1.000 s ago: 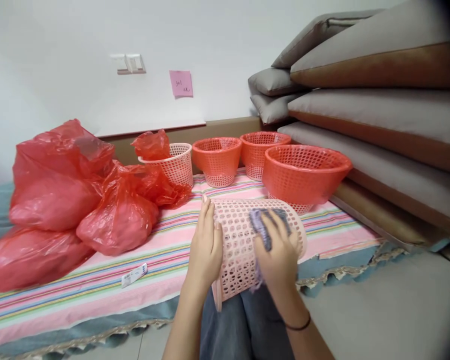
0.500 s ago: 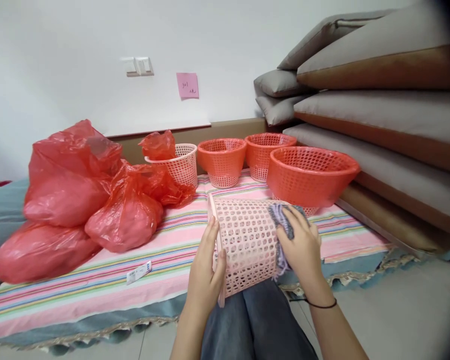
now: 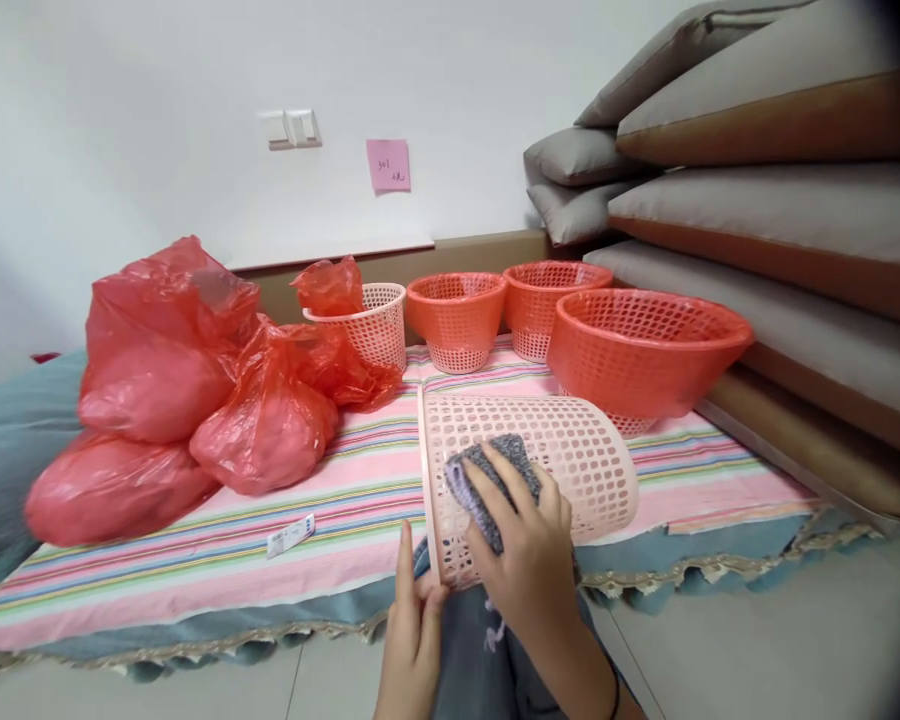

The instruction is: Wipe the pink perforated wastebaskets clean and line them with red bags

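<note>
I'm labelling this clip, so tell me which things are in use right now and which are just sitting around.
In use: pale pink basket, grey cloth, right hand, left hand.

Lying about: orange baskets, red plastic bags, small white packet, grey cushions.

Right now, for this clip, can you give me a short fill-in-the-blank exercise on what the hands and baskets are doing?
1. The right hand presses a grey ____ against the pale pink basket.
2. The pale pink basket lies on its ____.
3. The left hand grips that basket at its ____.
4. The bags on the striped cloth are ____ in colour.

Missing words: cloth; side; rim; red
</note>
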The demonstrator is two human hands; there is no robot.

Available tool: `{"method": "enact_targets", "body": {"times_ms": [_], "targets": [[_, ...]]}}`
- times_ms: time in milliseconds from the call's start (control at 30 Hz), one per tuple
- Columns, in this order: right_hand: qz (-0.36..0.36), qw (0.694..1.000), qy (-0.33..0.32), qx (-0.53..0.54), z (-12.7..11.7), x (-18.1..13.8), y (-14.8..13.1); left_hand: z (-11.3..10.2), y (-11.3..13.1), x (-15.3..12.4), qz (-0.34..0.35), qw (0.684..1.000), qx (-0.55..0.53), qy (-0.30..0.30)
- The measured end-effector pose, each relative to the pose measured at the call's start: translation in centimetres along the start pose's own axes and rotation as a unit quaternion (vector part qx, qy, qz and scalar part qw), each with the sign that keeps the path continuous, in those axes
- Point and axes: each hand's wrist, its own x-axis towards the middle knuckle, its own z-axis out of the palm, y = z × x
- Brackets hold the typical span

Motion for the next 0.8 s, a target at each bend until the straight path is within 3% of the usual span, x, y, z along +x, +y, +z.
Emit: {"method": "enact_targets", "body": {"times_ms": [100, 233, 300, 400, 533, 600, 700, 800], "targets": [[0.052, 0.998, 0.028, -0.014, -0.2, 0.6, 3.8, 0.4, -0.4, -0.1, 0.031, 0.999, 0.006, -0.015], [0.176, 0.98, 0.086, -0.044, -1.3, 1.2, 10.3, 0.9, -1.3, 0.1, 0.084, 0.993, 0.054, -0.064], [0.216, 0.97, 0.099, -0.058, -1.7, 1.2, 11.4, 0.9, -2.4, 0.0, 0.082, 0.993, 0.061, -0.067], [0.191, 0.976, 0.097, -0.041, -1.3, 0.9, 8.6, 0.8, -4.2, -0.3, 0.074, 0.993, 0.065, -0.067], [0.009, 0.999, 0.042, 0.033, 0.3, 0.0, 0.5, 0.4, -5.7, -0.3, 0.078, 0.992, 0.054, -0.078], [-0.036, 0.998, 0.011, 0.049, 0.9, 0.0, -2.0, 0.2, -6.0, -0.1, 0.078, 0.993, 0.043, -0.08], [-0.004, 0.999, 0.022, 0.035, 1.4, 0.9, -0.7, 0.1, -6.3, 0.4, 0.071, 0.993, 0.052, -0.08], [0.088, 0.995, 0.054, -0.006, 1.0, 2.7, 5.0, 0.4, -6.7, 0.9, 0.077, 0.992, 0.064, -0.079]]}}
